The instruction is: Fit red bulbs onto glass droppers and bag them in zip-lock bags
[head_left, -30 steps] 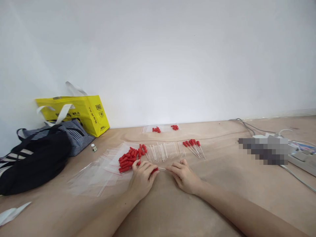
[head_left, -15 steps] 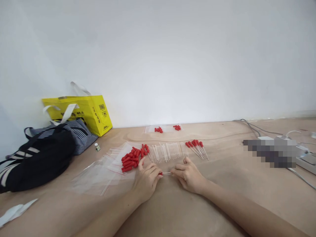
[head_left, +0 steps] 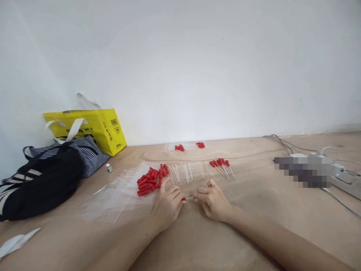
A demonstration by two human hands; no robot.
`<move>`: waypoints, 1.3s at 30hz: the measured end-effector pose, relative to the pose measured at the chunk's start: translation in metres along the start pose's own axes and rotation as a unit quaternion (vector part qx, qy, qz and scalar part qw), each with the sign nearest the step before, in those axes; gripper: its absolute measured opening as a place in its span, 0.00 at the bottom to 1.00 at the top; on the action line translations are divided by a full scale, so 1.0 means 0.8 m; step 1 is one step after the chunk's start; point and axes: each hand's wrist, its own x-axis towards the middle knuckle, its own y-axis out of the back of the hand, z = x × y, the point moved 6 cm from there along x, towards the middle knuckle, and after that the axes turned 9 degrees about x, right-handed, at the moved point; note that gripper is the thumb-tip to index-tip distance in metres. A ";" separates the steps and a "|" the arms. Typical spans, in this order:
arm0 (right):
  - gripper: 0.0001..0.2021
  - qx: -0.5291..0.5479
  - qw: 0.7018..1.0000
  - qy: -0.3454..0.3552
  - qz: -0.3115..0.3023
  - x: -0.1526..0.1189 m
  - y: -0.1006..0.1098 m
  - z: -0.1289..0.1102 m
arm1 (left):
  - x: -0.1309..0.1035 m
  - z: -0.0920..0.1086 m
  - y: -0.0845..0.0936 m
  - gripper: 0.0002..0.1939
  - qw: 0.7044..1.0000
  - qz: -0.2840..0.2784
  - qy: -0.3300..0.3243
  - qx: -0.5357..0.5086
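Note:
Between the thumb and fingers of my left hand [head_left: 169, 203] is a red rubber bulb [head_left: 184, 199], mostly covered by the fingertips. My right hand [head_left: 212, 201] pinches a thin clear dropper tube [head_left: 190, 198], whose left end meets the bulb. How deep the tube sits in the bulb is hidden. A heap of loose red bulbs [head_left: 147, 181] lies beyond my left hand, partly on clear zip bags [head_left: 108, 201]. Past both hands runs a row of bare clear tubes [head_left: 186, 173]. To its right, several droppers [head_left: 224, 169] with red bulbs on their tubes lie side by side.
Near the wall lies a clear bag [head_left: 188, 147] with red bulbs and tubes. A small bottle [head_left: 109, 168], a black bag [head_left: 42, 184], a striped bag [head_left: 94, 160] and a yellow bag [head_left: 114, 131] stand left. Cables and a power strip [head_left: 348, 184] are at right; white paper [head_left: 17, 244] lies front left.
The visible length of tube between my hands is slightly shorter, my right fingers being a little nearer the bulb. The whole view has shifted slightly. Both grips are unchanged.

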 end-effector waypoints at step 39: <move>0.08 -0.033 0.999 -0.018 -0.018 0.002 0.001 0.010 | 0.002 -0.022 0.003 0.13 0.999 -0.024 0.035 -0.027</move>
